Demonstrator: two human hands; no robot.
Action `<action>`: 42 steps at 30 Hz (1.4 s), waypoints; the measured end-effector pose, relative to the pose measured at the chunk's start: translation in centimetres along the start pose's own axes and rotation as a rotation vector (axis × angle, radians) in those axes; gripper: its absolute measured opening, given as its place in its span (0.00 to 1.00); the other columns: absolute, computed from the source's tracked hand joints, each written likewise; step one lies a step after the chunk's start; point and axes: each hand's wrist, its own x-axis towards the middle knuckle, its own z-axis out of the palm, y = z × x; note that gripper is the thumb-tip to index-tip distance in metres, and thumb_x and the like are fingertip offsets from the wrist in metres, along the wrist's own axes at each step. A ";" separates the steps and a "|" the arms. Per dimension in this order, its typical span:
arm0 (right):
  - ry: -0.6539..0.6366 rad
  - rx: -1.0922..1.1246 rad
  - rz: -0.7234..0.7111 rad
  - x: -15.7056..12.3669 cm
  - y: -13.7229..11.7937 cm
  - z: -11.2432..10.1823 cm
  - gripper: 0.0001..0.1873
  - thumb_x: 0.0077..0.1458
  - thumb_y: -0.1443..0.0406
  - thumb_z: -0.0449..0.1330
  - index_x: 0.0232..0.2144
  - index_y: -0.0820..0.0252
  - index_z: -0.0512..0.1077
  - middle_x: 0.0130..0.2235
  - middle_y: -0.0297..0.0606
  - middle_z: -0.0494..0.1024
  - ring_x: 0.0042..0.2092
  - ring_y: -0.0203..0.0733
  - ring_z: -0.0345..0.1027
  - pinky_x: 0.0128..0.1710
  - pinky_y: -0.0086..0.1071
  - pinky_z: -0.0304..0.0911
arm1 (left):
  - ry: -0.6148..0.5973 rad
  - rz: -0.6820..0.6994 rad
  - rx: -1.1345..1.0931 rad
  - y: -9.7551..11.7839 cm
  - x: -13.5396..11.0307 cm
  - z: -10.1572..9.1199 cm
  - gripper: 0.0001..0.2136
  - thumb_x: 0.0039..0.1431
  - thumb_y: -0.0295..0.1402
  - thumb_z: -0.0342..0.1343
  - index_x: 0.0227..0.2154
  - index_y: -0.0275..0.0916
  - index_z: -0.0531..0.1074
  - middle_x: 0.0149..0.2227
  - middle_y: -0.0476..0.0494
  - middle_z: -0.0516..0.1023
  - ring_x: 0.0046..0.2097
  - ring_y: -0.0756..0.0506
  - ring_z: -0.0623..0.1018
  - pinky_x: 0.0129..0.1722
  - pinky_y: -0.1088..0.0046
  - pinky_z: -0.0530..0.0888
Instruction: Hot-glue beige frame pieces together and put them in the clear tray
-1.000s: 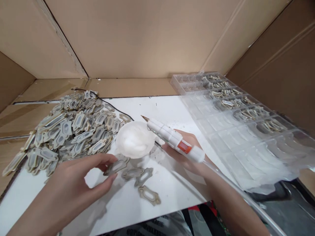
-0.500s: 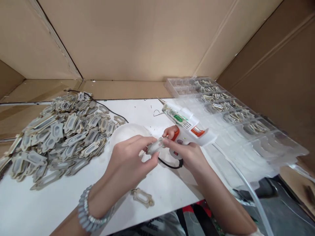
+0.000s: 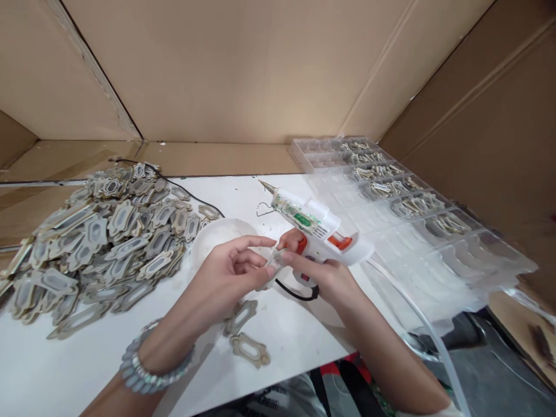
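1. Here, the left hand [image 3: 226, 275] pinches a small flat piece [image 3: 272, 266] between its thumb and fingers. The piece is up off the white table [image 3: 52, 365], in the middle, just in front of the white bowl [image 3: 212, 234].
2. The right hand [image 3: 324, 275] is wrapped around the handle of the glue gun [image 3: 313, 223]. One of its fingers reaches over and touches the same small piece. So both hands meet on it.
3. The glue gun tip points up and away to the left, not at the piece. I think the tip should stay away from the fingers, because it is likely hot.
4. To do this part well, I think the piece should be held by its edges, softly but firmly, so it does not bend or slip.
5. Two more flat pieces [image 3: 245, 339] lie on the table just under the left hand. It is good to keep the wrist from bumping them.
6. A big pile of pieces [image 3: 99, 237] sits on the left side of the table, well apart from the hands.
7. A clear tray [image 3: 434, 231] with little pockets sits on the right. Its far pockets hold pieces.
8. The black cord [image 3: 299, 294] loops under the gun. I think it could snag, so slow moves are best.
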 end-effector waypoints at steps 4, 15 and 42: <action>0.002 -0.085 -0.012 -0.1 -0.2 -0.4 0.15 0.56 0.56 0.63 0.24 0.56 0.65 0.27 0.33 0.68 0.30 0.38 0.64 0.29 0.31 0.61 | 0.264 0.133 0.005 1.0 -0.2 -2.4 0.27 0.41 0.41 0.72 0.46 0.37 0.78 0.28 0.50 0.76 0.28 0.51 0.75 0.28 0.78 0.73; -0.174 -0.456 -0.411 -0.4 -0.2 0.8 0.12 0.55 0.70 0.59 0.25 0.56 0.60 0.26 0.29 0.63 0.27 0.34 0.58 0.26 0.29 0.55 | 0.469 0.313 0.057 0.8 -1.1 -5.6 0.20 0.44 0.37 0.71 0.44 0.43 0.81 0.28 0.51 0.76 0.27 0.51 0.77 0.27 0.76 0.78; -0.211 -0.556 -0.401 -0.7 0.8 1.1 0.14 0.58 0.72 0.57 0.23 0.57 0.61 0.28 0.32 0.64 0.29 0.36 0.61 0.27 0.30 0.55 | 0.473 0.302 0.214 0.1 -2.2 -4.9 0.21 0.49 0.44 0.68 0.47 0.47 0.81 0.30 0.46 0.79 0.28 0.48 0.79 0.23 0.79 0.73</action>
